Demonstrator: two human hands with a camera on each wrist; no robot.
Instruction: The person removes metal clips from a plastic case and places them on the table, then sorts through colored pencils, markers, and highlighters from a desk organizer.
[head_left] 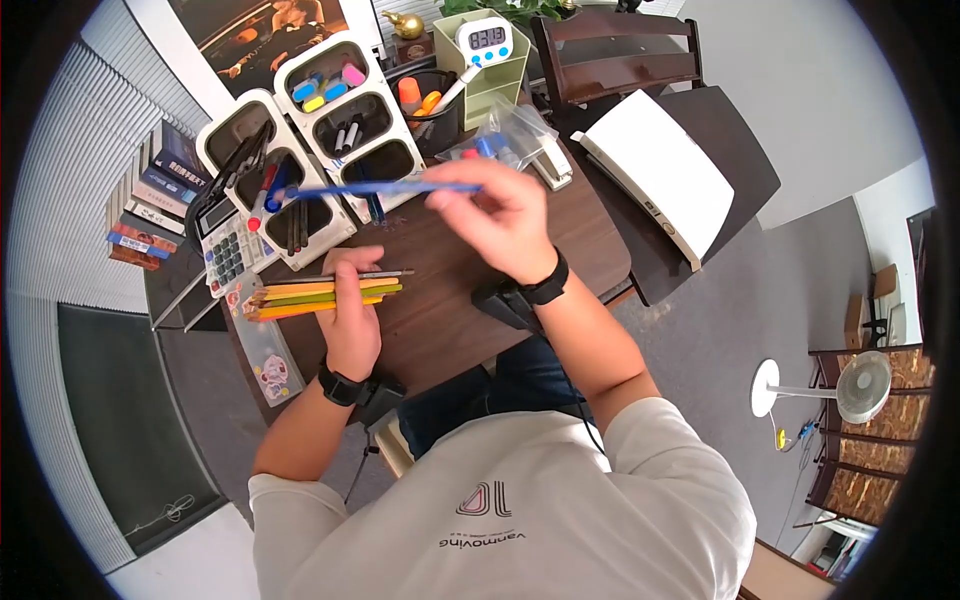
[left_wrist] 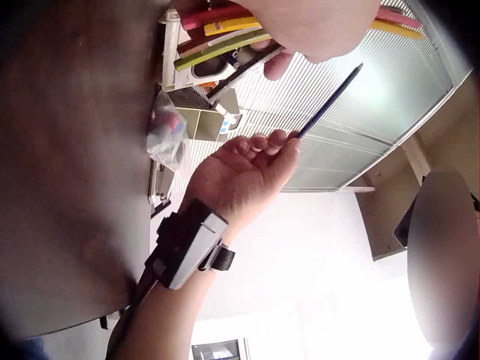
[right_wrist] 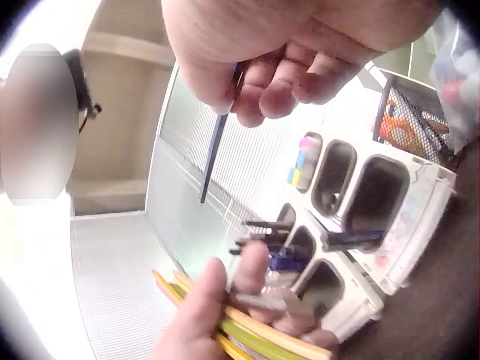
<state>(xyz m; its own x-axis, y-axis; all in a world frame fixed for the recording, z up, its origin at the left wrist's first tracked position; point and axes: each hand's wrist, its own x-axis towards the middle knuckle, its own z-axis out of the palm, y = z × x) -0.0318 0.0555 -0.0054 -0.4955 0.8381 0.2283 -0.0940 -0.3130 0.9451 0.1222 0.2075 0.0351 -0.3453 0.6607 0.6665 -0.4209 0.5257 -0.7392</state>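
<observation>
The left hand [head_left: 352, 318] grips a bundle of pencils [head_left: 300, 298], yellow, green and dark, just above the table in front of the organizer. Raised to its right, the right hand [head_left: 495, 220] pinches a long blue pencil [head_left: 375, 187] between thumb and fingers; in the head view it points left over the organizer [head_left: 335, 235]. The right wrist view shows the same blue pencil [right_wrist: 214, 157] below the right thumb, apart from the bundle [right_wrist: 262, 341]. Dark pencils [head_left: 298, 222] stand in a front compartment, with red and blue markers [head_left: 263, 195] in the one beside it.
A calculator [head_left: 228, 255] and a stickered clear case [head_left: 265, 350] lie at the left, near stacked books [head_left: 160, 185]. Behind are a mesh pen cup [head_left: 437, 130], a green holder with a timer [head_left: 485, 40], a plastic bag [head_left: 510, 135] and a white stapler [head_left: 552, 165].
</observation>
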